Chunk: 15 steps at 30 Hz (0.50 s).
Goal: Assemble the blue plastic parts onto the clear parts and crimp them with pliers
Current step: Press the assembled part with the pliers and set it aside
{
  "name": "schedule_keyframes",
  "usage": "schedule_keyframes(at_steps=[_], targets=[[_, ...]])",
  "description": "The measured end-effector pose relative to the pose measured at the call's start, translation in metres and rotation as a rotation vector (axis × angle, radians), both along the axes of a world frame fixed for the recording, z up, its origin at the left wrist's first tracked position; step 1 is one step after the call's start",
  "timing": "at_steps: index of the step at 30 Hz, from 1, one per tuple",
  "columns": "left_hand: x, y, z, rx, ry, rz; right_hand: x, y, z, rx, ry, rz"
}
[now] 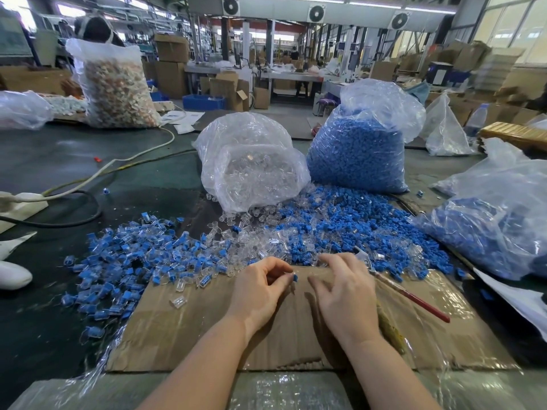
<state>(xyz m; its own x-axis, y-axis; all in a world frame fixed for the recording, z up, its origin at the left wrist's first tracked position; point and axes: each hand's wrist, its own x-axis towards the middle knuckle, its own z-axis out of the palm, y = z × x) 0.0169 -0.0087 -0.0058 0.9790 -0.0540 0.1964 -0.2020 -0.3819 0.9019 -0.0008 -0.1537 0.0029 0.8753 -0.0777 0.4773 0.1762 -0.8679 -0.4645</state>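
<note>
Two hands at work: both are over the cardboard sheet (207,327), close in to the near edge of the loose parts.
Assembled heap: far left, blue-and-clear pieces (118,261) lie piled on the dark table (59,161), looking already joined.
Left hand: the left hand (260,288) curls in, fingertips pinching a small blue part (295,278) with what looks like a clear piece behind it.
Step in hand: seating blue onto clear, I'd say, with crimping not yet begun.
Right hand: the right hand (343,288) hovers with fingers loosely bent, holding nothing, fingertips at the loose clear parts (266,238).
Pliers: the red-handled pliers (411,297) lie on the cardboard just right of that hand, untouched.
Next move: press the pair fully home, then the right hand reaches for the pliers.
Supply: bag of clear parts (251,167) at centre, bag of blue parts (358,149) beside it, another blue-filled bag (497,220) at right.
Room: a factory hall, stacked cartons (171,63) and wall fans (316,13) behind.
</note>
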Motion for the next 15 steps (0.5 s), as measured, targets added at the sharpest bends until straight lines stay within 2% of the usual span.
schedule_keyframes(at_steps=[4, 7, 9, 12, 15], targets=[[0.0, 0.001, 0.0, 0.018, -0.001, 0.01, 0.002, -0.021, 0.008, -0.287, 0.341, -0.364], [0.0, 0.0, 0.001, 0.015, 0.007, 0.013, 0.0, -0.041, 0.01, -0.332, 0.615, -0.491], [-0.001, 0.0, 0.002, 0.01, 0.013, 0.015, -0.003, -0.049, 0.009, -0.321, 0.721, -0.512], [-0.001, 0.0, 0.004, -0.004, 0.018, 0.03, -0.007, -0.052, 0.006, -0.318, 0.716, -0.509], [-0.001, 0.0, 0.005, -0.017, 0.027, 0.045, -0.012, -0.047, 0.004, -0.481, 0.541, -0.472]])
